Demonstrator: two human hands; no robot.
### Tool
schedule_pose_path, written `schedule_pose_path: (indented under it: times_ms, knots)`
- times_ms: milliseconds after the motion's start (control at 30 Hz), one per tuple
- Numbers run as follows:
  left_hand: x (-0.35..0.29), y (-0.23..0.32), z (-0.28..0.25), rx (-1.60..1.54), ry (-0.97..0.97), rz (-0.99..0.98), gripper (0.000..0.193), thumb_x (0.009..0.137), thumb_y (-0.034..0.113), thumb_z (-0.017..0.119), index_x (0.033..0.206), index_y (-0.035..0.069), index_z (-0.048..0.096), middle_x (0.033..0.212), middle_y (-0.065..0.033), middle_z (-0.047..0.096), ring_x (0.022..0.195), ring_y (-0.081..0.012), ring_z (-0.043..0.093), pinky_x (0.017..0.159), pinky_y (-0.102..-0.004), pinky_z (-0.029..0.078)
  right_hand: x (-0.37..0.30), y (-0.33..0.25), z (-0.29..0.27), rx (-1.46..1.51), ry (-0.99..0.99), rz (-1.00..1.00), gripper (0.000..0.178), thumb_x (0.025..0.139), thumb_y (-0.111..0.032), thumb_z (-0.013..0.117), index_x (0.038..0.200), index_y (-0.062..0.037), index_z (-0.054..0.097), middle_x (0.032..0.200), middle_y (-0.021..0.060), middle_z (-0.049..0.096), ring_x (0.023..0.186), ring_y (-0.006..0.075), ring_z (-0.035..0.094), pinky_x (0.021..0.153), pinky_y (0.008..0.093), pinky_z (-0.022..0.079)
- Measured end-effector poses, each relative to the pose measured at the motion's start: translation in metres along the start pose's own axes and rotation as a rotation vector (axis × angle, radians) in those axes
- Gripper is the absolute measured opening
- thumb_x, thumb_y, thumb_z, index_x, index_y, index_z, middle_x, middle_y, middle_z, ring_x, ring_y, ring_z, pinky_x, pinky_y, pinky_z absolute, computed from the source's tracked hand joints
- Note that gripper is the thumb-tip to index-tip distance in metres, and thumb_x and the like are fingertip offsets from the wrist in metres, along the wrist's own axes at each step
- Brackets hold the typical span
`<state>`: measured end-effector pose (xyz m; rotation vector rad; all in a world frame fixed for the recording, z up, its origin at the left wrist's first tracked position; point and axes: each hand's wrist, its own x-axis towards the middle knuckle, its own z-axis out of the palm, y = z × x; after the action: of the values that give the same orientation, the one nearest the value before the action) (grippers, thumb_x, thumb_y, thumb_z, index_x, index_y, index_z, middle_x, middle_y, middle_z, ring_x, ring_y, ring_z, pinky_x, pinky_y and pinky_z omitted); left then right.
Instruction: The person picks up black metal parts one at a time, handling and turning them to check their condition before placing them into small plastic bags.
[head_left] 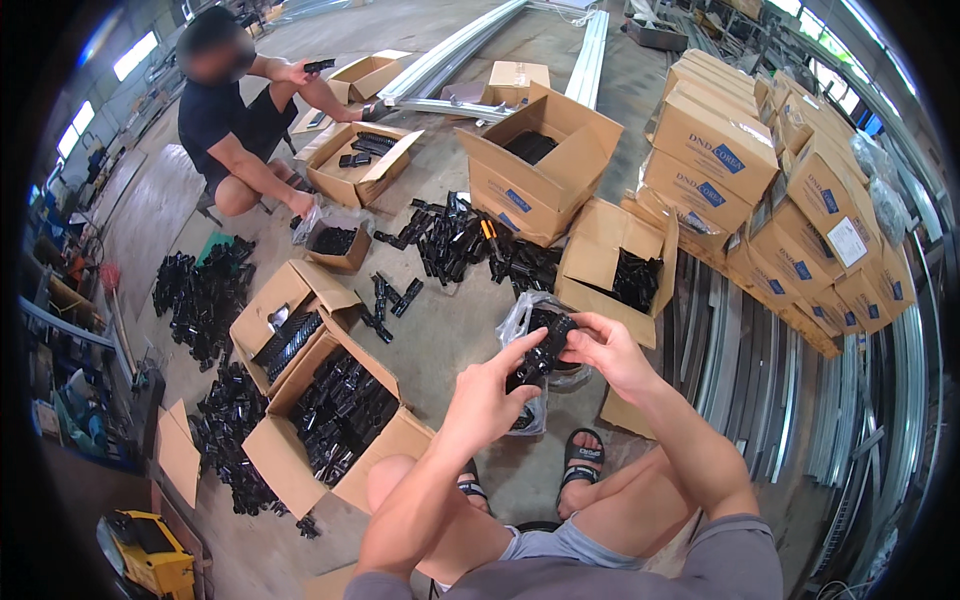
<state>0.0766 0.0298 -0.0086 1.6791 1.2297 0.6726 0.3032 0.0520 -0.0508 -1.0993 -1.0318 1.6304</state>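
Note:
A shiny black ridged part (548, 350) is held up in front of me between both hands. My left hand (485, 398) grips its left end with thumb and forefinger, and my right hand (608, 350) pinches its upper right end. Beneath them sits a clear plastic bag (512, 322) lining a container, with dark parts inside, largely hidden by my hands. To the right of it stands an open carton (592, 262) holding black parts. On my left, another open carton (283, 428) is filled with similar black parts, and a carton with stacked ridged strips (290, 345) adjoins it.
Loose black parts (445, 240) lie heaped on the floor ahead, with more piles (200, 305) at left. A co-worker (225, 130) crouches at upper left, a black part in one hand. Stacked cartons (715, 150) and long metal profiles (745, 380) occupy the right side.

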Motion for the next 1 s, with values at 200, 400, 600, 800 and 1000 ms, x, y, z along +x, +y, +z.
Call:
schedule_pose_path:
  times_ms: [200,400,600,800,1000]
  knots:
    - [0.002,-0.008,0.004,-0.304,-0.043,-0.023,0.077,0.08,-0.01,0.072,0.148,0.018,0.049,0.107,-0.0052,0.073,0.092,-0.0052,0.058,0.082,-0.0255,0.05,-0.004,-0.007,0.01,0.117,0.03,-0.061,0.035,0.097,-0.019,0.067,0.124,0.0022,0.057,0.108,0.0072,0.068,0.096,0.0142,0.066,0.088,0.0313,0.056]
    - [0.002,-0.015,0.007,-0.431,-0.099,-0.025,0.076,0.082,-0.008,0.074,0.147,0.023,0.051,0.104,0.0066,0.066,0.089,-0.0017,0.05,0.08,-0.0199,0.045,-0.009,-0.01,0.015,0.142,0.036,-0.072,0.034,0.097,-0.02,0.067,0.123,0.0008,0.058,0.105,0.0065,0.069,0.093,0.0128,0.066,0.085,0.03,0.055]
    - [0.003,-0.012,0.003,-0.513,-0.181,-0.04,0.075,0.084,-0.011,0.07,0.149,0.018,0.047,0.11,0.0031,0.067,0.095,-0.0029,0.052,0.086,-0.0214,0.046,-0.009,-0.009,0.015,0.081,0.066,-0.091,0.033,0.097,-0.019,0.068,0.121,0.0005,0.058,0.103,0.0062,0.07,0.09,0.0125,0.066,0.082,0.0291,0.056]
    - [0.004,-0.007,0.0,-0.641,-0.269,-0.065,0.077,0.085,-0.013,0.067,0.152,0.015,0.042,0.112,-0.0032,0.069,0.096,-0.0045,0.056,0.088,-0.0234,0.049,-0.01,-0.011,0.015,0.047,0.114,-0.105,0.031,0.098,-0.021,0.067,0.119,-0.0006,0.058,0.101,0.0068,0.069,0.089,0.0142,0.067,0.081,0.0306,0.056]
    - [-0.004,-0.01,-0.007,-0.876,-0.201,-0.11,0.077,0.087,-0.007,0.069,0.154,0.016,0.039,0.102,0.0004,0.068,0.09,-0.0033,0.056,0.079,-0.0224,0.05,0.026,0.017,0.01,0.021,0.353,-0.101,0.043,0.106,-0.043,0.044,0.108,-0.0029,0.061,0.088,0.0078,0.067,0.078,0.0155,0.066,0.069,0.0291,0.054]
